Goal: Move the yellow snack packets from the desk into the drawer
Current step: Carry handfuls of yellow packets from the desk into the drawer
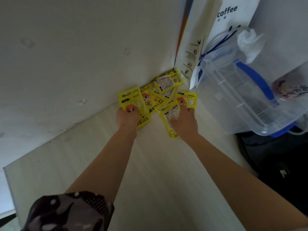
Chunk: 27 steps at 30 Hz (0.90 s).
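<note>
Yellow snack packets (pixel 156 99) heaped in the far corner of the desk (pixel 93 157), both hands at the pile.

Lay fanned and overlapping against the wall — pushed there, seemingly, to stay clear of the working surface. Left hand (pixel 127 118) curled onto the left-side packets, apparently grasping them, fingers hidden beneath. Right hand (pixel 185 121) spread flat over the right-side ones, index finger stretched forward, pressing rather than clutching — likely to rake them together. Stood just beside: a white coffee bag (pixel 208 39) and a clear plastic box (pixel 246 94). No drawer in view.
</note>
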Tool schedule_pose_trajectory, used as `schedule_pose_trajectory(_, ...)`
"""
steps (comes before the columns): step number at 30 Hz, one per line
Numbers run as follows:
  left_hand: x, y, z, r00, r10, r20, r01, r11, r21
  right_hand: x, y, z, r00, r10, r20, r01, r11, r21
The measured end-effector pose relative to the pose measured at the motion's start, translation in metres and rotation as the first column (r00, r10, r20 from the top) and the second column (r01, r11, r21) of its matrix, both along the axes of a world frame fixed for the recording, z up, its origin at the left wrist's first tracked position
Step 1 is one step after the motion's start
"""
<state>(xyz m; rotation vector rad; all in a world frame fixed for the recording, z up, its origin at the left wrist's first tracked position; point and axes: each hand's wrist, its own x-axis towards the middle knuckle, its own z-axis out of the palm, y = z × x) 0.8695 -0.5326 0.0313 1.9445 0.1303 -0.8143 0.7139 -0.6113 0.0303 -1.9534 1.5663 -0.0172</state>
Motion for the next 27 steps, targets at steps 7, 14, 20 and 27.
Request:
schedule_pose_trajectory(7, 0.003, -0.002, -0.006, 1.000, -0.009, 0.005, 0.009, 1.000, 0.026, -0.004, -0.009, 0.009, 0.994, 0.052, -0.099, -0.054, 0.998, -0.013)
schedule_pose_trajectory(14, 0.001, -0.007, -0.005, 0.998, 0.024, -0.064, -0.023, 1.000, 0.004, -0.012, -0.011, 0.014, 0.972, 0.111, -0.209, -0.113, 0.994, 0.002)
schedule_pose_trajectory(20, -0.010, 0.008, -0.004, 0.997, -0.001, -0.077, 0.001, 1.000, 0.001, -0.025, -0.002, 0.009, 0.998, 0.054, -0.011, -0.052, 0.994, 0.101)
schedule_pose_trajectory(27, -0.039, 0.056, 0.005, 0.988, -0.136, -0.069, 0.131, 0.989, -0.075, -0.050, 0.023, 0.010, 0.998, 0.013, 0.068, -0.021, 0.994, 0.108)
